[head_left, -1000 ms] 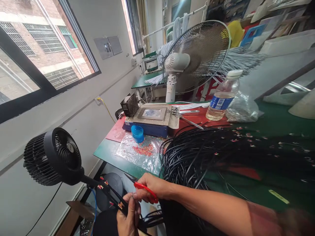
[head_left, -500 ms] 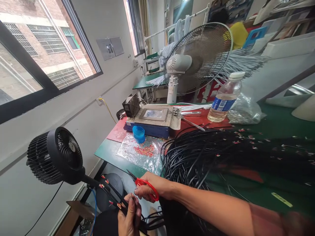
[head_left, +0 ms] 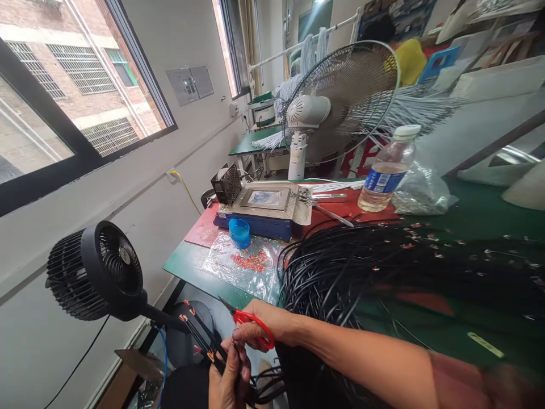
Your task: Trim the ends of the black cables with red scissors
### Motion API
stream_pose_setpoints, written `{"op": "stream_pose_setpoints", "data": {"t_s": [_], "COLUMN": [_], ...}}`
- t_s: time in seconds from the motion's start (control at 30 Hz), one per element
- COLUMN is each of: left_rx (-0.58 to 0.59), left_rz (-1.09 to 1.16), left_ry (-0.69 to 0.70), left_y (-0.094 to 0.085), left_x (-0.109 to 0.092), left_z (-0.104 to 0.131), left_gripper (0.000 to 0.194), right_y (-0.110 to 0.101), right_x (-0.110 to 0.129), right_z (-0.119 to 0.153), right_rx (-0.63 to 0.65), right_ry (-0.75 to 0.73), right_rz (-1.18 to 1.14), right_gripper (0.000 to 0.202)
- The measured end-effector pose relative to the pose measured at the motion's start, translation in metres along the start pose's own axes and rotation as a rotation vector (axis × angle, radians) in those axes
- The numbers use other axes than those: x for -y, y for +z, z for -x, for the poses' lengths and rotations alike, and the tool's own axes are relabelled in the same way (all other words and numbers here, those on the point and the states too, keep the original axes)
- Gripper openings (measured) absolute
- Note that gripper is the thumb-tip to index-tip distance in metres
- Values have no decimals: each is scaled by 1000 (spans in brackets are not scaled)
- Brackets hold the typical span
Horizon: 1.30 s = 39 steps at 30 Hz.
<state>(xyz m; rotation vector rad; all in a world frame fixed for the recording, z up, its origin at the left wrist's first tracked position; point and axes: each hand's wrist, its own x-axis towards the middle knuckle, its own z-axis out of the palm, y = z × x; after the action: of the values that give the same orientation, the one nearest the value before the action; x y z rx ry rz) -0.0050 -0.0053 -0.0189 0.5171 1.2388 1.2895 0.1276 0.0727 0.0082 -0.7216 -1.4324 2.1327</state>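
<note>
At the bench's near edge, my left hand [head_left: 225, 378] pinched a few black cables [head_left: 204, 341] with bared ends, and my right hand [head_left: 266, 326] gripped red scissors [head_left: 249, 325]. The great heap of cables [head_left: 383, 267] on the bench looked mostly unworked, I judged.

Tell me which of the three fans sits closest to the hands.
The round black fan at lower left, beside the left hand; the white pedestal fan and small square fan stand farther back.
</note>
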Motion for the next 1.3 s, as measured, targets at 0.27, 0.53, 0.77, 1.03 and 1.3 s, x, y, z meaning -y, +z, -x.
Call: {"op": "stream_pose_setpoints", "data": {"t_s": [0.27, 0.53, 0.77, 1.03, 1.3], "left_rx": [127, 93, -19, -156, -162], "left_rz": [58, 45, -9, -30, -32], "left_ry": [-79, -21, 24, 37, 54], "left_y": [-6, -5, -2, 2, 3], "left_x": [4, 2, 1, 1, 0], "left_z": [-5, -6, -4, -1, 1], "left_gripper": [34, 30, 26, 31, 32], "right_y": [2, 0, 1, 0, -1], "right_x": [6, -1, 0, -5, -4], "right_z": [2, -1, -1, -3, -3], "right_rx": [14, -18, -14, -94, -69], "right_ry": [26, -59, -54, -84, -68], "right_rz": [8, 5, 54, 57, 59], "right_gripper": [41, 43, 44, 45, 45]}}
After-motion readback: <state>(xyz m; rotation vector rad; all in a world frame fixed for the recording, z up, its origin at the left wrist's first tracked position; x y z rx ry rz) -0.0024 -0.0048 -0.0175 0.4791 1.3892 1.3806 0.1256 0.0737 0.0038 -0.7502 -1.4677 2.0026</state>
